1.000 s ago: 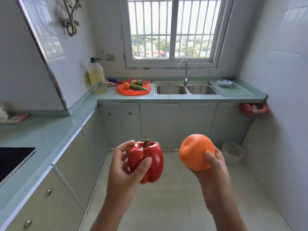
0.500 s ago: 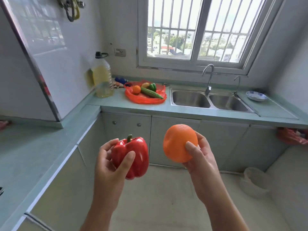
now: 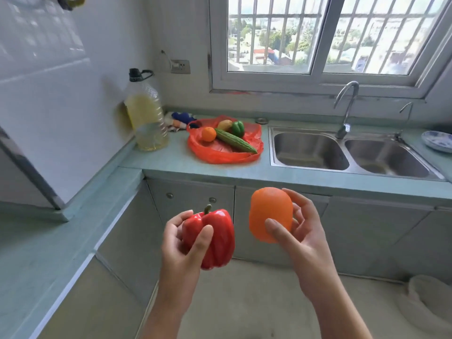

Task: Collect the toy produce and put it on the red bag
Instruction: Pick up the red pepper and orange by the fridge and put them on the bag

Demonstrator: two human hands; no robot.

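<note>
My left hand point(image 3: 182, 250) grips a red toy bell pepper point(image 3: 215, 237) in front of me, below the counter edge. A large toy orange point(image 3: 270, 212) sits in my right hand point(image 3: 300, 238), held up beside the pepper. Ahead on the green counter lies the red bag point(image 3: 220, 155), spread flat to the left of the sink. On it rest a small orange point(image 3: 208, 134), a long green cucumber point(image 3: 234, 140), a potato point(image 3: 225, 124) and a green pepper point(image 3: 238, 128).
A big oil bottle point(image 3: 148, 118) stands left of the bag against the wall. A double steel sink point(image 3: 347, 155) with a tap point(image 3: 346, 106) lies to the right, a blue dish point(image 3: 439, 140) beyond it. Cabinet doors point(image 3: 193, 204) run below; a white bin point(image 3: 428, 302) sits on the floor.
I have come closer to the counter, so the bag and sink look larger and nearer. Both hands still hold the same produce, now lower in view relative to the counter.
</note>
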